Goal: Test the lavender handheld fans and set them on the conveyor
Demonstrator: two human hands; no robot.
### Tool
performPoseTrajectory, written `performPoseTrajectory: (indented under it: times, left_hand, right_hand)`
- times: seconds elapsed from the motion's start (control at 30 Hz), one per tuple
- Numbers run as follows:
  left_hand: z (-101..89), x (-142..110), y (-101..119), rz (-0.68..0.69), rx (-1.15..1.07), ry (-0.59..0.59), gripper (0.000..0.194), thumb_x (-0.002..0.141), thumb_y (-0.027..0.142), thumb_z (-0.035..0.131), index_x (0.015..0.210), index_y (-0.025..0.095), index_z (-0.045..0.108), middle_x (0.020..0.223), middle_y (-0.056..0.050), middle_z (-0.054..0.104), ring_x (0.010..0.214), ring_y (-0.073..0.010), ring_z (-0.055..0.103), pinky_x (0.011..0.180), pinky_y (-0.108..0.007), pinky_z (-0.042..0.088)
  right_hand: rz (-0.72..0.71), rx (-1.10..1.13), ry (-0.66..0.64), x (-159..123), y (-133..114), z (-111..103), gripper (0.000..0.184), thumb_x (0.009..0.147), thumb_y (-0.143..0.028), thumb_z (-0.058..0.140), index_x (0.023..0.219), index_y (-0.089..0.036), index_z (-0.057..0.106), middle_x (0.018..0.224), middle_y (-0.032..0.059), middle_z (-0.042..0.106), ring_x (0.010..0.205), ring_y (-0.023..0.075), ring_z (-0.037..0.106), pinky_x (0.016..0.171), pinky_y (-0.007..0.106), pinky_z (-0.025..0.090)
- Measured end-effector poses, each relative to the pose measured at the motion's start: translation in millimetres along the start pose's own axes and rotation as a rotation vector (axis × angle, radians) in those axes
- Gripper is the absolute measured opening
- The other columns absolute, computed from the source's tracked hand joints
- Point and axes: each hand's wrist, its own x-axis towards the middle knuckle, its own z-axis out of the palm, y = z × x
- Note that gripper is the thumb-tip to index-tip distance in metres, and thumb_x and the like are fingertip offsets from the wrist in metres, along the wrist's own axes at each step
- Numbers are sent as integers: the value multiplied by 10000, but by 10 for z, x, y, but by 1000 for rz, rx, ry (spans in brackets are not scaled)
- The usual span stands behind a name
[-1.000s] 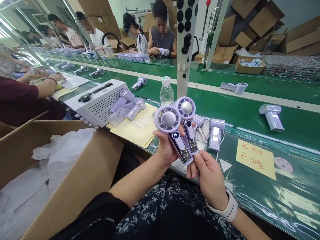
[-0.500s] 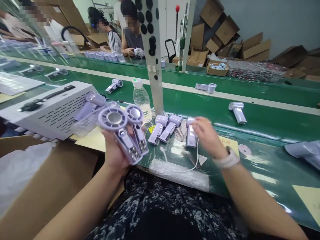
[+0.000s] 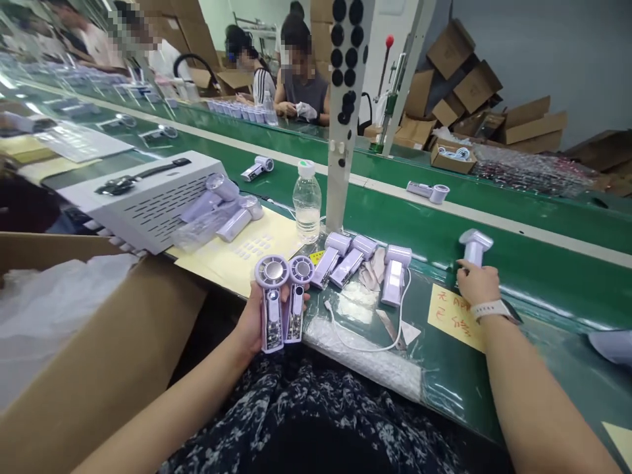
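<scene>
My left hand (image 3: 251, 321) is closed around two lilac handheld fans side by side, a larger-headed one (image 3: 272, 296) and a smaller-headed one (image 3: 295, 304). Both stand upright with handles uncovered, showing circuit parts. Out on the green belt, my right hand (image 3: 478, 284) grips the handle end of another lilac handheld fan (image 3: 475, 240), its head pointing away from me. Between my hands, three more fans lie on the bench: one (image 3: 326, 263) at left, one (image 3: 349, 264) beside it, and one (image 3: 394, 280) with a white cable (image 3: 402, 322) by it.
A clear water bottle (image 3: 307, 207) stands by the metal post (image 3: 340, 171). To the left are a white vented metal box (image 3: 148, 204) and an open carton (image 3: 118, 355). A handwritten yellow note (image 3: 451, 316) lies near my right wrist. Other people work across the belt (image 3: 385, 210).
My right hand has left the fan on the bench and reached right to the one on the belt. The two fans in my left hand are now lower and more upright. The view has shifted left.
</scene>
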Motion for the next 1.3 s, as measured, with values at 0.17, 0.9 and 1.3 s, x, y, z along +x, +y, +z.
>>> performPoseTrajectory:
  times: [0.17, 0.9, 1.3]
  left_hand:
    - [-53, 25, -24, -26, 1, -43, 664, 671, 790, 742, 683, 132, 656, 1088, -175, 767, 949, -279, 746, 827, -342, 624]
    - [388, -207, -53, -114, -222, -328, 718, 671, 876, 658, 673, 159, 618, 923, -147, 756, 904, -302, 744, 796, -387, 593]
    - [865, -259, -246, -280, -57, -490, 756, 600, 907, 665, 686, 157, 646, 790, -122, 755, 699, -209, 723, 676, -269, 572]
  right_hand:
    - [-282, -2, -247, -701, -269, -264, 137, 896, -379, 727, 957, -277, 794, 769, 83, 698, 656, 222, 636, 587, 360, 501]
    - [-434, 711, -144, -1046, -2286, -391, 102, 960, -274, 641, 945, -275, 742, 1238, 86, 702, 1203, 301, 637, 991, 510, 537]
    - [185, 1355, -708, -1342, -2214, -389, 464, 820, -572, 796, 1163, -303, 636, 724, -29, 658, 421, 127, 555, 332, 243, 446]
